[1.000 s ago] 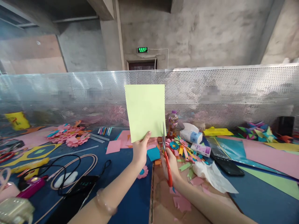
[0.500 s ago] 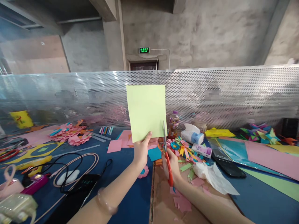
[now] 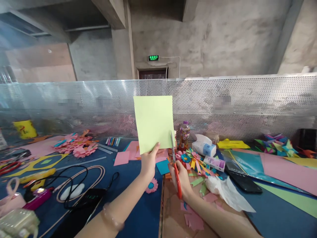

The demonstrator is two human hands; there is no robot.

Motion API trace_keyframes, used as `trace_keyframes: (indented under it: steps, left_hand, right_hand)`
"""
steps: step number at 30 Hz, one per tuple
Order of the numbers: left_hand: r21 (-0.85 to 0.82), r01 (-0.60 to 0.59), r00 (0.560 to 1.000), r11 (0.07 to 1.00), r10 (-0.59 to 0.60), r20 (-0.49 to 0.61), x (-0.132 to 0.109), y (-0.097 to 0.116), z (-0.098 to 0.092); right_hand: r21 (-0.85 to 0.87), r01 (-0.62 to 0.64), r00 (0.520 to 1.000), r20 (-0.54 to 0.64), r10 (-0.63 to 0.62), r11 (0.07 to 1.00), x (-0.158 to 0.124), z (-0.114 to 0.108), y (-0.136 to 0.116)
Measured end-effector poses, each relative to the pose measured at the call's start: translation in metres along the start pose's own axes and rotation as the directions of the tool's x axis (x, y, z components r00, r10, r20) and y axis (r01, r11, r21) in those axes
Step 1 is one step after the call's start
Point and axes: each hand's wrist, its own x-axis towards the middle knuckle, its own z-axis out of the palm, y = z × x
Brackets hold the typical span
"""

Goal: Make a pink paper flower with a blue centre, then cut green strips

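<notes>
Pinching the pale green sheet [image 3: 154, 124] by the middle of its bottom edge in the left hand [image 3: 148, 164], holding it upright above the surface [image 3: 143, 215], toward the far edge. Clasping red-handled scissors [image 3: 177, 183] in the right hand [image 3: 184, 180], just below the sheet's lower right corner, with blades pointing up beside its right edge; cannot tell whether touching.

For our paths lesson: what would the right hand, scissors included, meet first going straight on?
Likely the pale green sheet: the scissors in the right hand overlap its lower right edge in view, though depth is unclear.
</notes>
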Motion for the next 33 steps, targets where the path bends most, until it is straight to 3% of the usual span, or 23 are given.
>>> trace_keyframes:
  steps: [15,23,33]
  left_hand:
    - [-0.029,0.055,0.997,0.998,-0.053,0.054,-0.007,-0.004,-0.003]
    - [-0.021,0.085,0.996,0.996,-0.084,0.041,-0.008,-0.004,-0.003]
    - [0.018,0.084,0.996,0.996,-0.085,0.037,-0.010,-0.007,-0.002]
  right_hand:
    - [0.020,0.103,0.994,0.016,-0.104,0.994,-0.003,0.002,0.010]
    - [0.024,0.046,0.996,-0.074,-0.044,0.999,0.004,0.006,0.013]
    - [-0.009,0.071,0.995,-0.063,-0.071,0.997,0.002,-0.003,0.007]
